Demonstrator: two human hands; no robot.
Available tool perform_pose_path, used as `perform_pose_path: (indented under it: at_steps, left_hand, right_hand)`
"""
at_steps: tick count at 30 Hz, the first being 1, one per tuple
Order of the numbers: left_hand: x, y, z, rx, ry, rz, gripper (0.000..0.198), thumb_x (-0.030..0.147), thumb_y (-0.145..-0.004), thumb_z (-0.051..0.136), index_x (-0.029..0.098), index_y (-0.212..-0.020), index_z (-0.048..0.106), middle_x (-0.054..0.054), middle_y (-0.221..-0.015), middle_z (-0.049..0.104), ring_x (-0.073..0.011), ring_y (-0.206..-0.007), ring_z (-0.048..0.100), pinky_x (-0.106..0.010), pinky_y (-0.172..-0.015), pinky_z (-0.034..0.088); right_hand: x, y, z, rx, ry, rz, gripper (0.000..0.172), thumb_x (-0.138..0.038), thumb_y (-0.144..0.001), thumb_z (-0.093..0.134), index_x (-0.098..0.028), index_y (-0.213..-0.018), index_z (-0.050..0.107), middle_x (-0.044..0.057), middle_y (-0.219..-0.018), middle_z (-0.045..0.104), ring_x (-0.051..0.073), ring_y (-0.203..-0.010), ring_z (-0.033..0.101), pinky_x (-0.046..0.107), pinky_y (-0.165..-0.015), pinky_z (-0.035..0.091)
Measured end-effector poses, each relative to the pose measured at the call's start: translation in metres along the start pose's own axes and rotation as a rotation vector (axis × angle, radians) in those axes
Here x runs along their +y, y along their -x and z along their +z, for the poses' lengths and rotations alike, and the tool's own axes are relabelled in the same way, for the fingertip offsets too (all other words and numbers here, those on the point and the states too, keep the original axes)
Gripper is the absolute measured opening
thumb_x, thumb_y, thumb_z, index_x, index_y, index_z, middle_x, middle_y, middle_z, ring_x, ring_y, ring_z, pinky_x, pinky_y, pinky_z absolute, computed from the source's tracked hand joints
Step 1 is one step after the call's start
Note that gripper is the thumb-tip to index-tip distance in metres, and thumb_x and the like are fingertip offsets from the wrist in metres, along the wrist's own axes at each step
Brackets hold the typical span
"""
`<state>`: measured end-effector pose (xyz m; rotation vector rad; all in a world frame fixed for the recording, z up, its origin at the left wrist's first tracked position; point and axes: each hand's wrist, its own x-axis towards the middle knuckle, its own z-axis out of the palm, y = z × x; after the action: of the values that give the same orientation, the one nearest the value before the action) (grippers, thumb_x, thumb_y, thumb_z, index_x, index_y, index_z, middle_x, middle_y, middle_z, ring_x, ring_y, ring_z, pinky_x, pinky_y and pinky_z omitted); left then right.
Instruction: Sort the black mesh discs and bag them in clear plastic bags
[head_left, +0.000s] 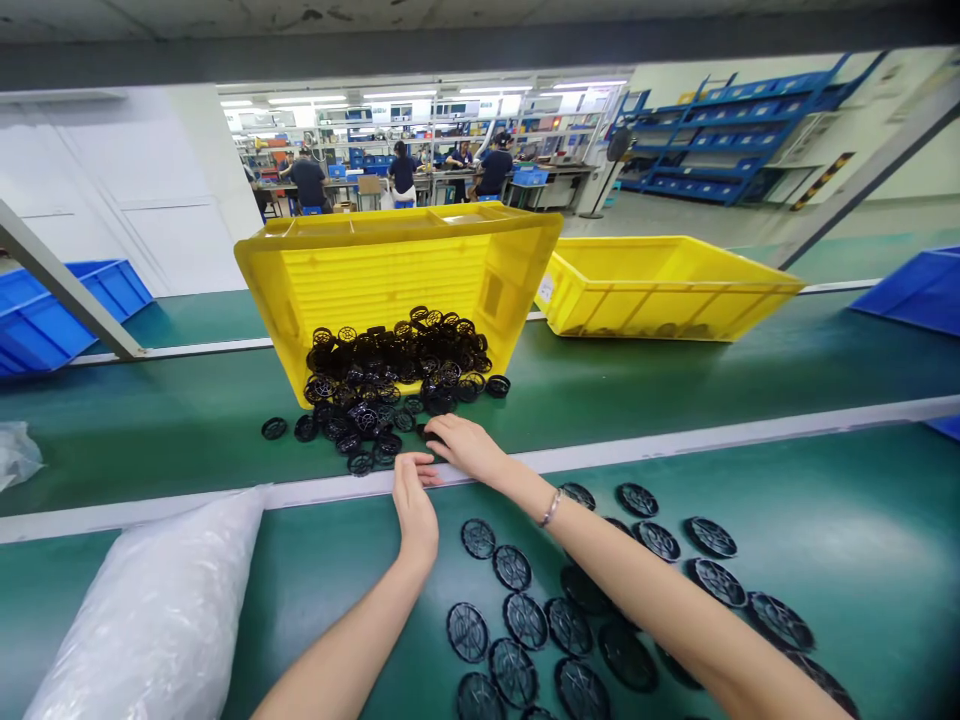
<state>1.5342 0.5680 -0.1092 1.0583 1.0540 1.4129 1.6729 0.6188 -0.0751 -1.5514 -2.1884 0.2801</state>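
Note:
A tipped yellow bin [405,270] opens toward me, and a heap of black spoked plastic rings [397,360] spills from it onto the green surface. My right hand [466,447] is at the right front of the spill, its fingers curled round a black ring that they mostly cover. Just left of it and lower, my left hand [415,505] is held on edge by the white strip, fingers extended and holding nothing. Several larger black spoked discs [526,620] lie spread on the near green surface, some beneath my right forearm.
A stuffed clear plastic bag [161,610] lies at the near left. A white raised strip [322,492] divides the surfaces. Another yellow bin [667,295] stands at the right, with blue bins [919,290] beyond. A slanted metal post [67,285] rises at left. People sit at distant benches.

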Motion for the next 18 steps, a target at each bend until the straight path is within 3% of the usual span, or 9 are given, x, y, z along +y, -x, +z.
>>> perform_pose_path:
  at_steps: [4, 6, 9, 14, 18]
  left_hand:
    - [0.001, 0.000, 0.000, -0.001, 0.002, -0.011, 0.038, 0.044, -0.100, 0.032, 0.019, -0.088, 0.057, -0.003, -0.082, 0.059, -0.0149, -0.072, 0.059, -0.028, -0.069, 0.051]
    - [0.002, 0.000, 0.000, -0.003, 0.004, -0.012, 0.037, 0.044, -0.100, 0.032, 0.019, -0.088, 0.057, -0.003, -0.081, 0.059, -0.0148, -0.071, 0.059, -0.028, -0.070, 0.051]
    - [0.002, 0.000, 0.001, -0.001, -0.002, -0.013, 0.036, 0.043, -0.100, 0.032, 0.019, -0.088, 0.057, -0.002, -0.080, 0.058, -0.0147, -0.070, 0.058, -0.028, -0.070, 0.051]
    - [0.002, 0.000, 0.001, -0.013, -0.011, 0.003, 0.038, 0.044, -0.100, 0.032, 0.019, -0.087, 0.057, -0.002, -0.078, 0.058, -0.0151, -0.069, 0.058, -0.028, -0.068, 0.050]
    - [0.002, 0.001, 0.001, -0.035, -0.018, 0.003, 0.040, 0.045, -0.101, 0.031, 0.019, -0.086, 0.058, -0.002, -0.075, 0.058, -0.0149, -0.067, 0.058, -0.028, -0.067, 0.049]
  right_hand:
    - [0.004, 0.011, -0.010, -0.028, -0.078, 0.063, 0.020, -0.027, -0.098, 0.049, -0.019, -0.115, 0.057, 0.002, -0.077, 0.065, 0.018, -0.073, 0.061, 0.029, -0.070, 0.048]
    - [0.011, 0.027, -0.021, -0.139, -0.250, 0.078, 0.027, -0.035, -0.097, 0.050, -0.019, -0.118, 0.055, -0.003, -0.069, 0.061, 0.016, -0.064, 0.058, 0.025, -0.061, 0.045]
    - [0.020, 0.051, -0.032, -0.304, -0.480, 0.085, 0.033, -0.045, -0.090, 0.060, -0.019, -0.110, 0.064, 0.000, -0.080, 0.064, 0.016, -0.071, 0.060, 0.025, -0.065, 0.047]
    - [0.008, 0.077, -0.033, -0.271, -0.398, 0.059, 0.030, -0.045, -0.088, 0.062, -0.021, -0.104, 0.073, 0.007, -0.095, 0.064, 0.018, -0.080, 0.061, 0.029, -0.073, 0.050]
    - [-0.012, 0.085, -0.037, -0.413, -0.434, -0.030, 0.029, -0.039, -0.095, 0.054, -0.021, -0.108, 0.072, 0.006, -0.097, 0.069, 0.018, -0.082, 0.065, 0.029, -0.075, 0.051]
